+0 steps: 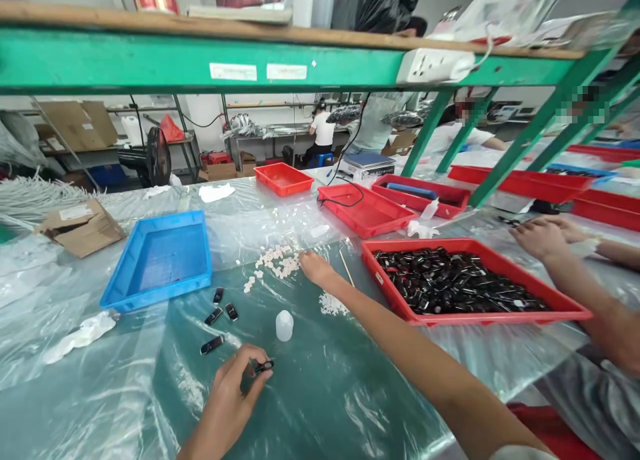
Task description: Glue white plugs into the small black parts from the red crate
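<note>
My left hand (pixel 233 393) pinches a small black part (pixel 264 367) between thumb and fingers, low in the view. My right hand (pixel 316 268) reaches out to the right edge of a scatter of small cream pieces (pixel 280 261); its fingers are bent together, and what they hold, if anything, is hidden. Several black parts (pixel 212 344) lie to the left, above my left hand. Between my hands stands a small translucent white container (pixel 285 326). Beside my right forearm are a pile of tiny white pieces (pixel 333 304) and a thin stick (pixel 347 268).
A blue tray (pixel 206 273) lies at the left. The red tray (pixel 500 319) at the right is full of black parts. Other red trays (pixel 284 179) stand behind. A green shelf beam (pixel 350 70) crosses above. A person's hands (pixel 543 237) work at the right.
</note>
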### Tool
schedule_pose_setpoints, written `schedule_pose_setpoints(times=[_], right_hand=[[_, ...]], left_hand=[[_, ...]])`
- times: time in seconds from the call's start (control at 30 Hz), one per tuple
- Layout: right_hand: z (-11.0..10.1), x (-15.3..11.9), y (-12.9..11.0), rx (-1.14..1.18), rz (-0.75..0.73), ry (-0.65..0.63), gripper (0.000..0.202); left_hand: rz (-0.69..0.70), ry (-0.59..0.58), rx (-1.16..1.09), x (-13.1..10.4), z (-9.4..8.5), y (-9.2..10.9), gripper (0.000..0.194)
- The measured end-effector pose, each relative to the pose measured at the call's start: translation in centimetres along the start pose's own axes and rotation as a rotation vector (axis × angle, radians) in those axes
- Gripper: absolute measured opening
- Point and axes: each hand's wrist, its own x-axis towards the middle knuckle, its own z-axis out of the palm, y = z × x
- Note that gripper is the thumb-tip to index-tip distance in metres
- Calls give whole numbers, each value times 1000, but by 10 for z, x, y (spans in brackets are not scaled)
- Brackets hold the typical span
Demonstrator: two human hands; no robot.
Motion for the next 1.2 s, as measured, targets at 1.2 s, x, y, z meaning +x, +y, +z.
schedule_pose_setpoints(times=[1.2], right_hand=[[11,-182,-65,731,-582,115,30]], left_hand=[[168,250,-444,-6,45,28,5]])
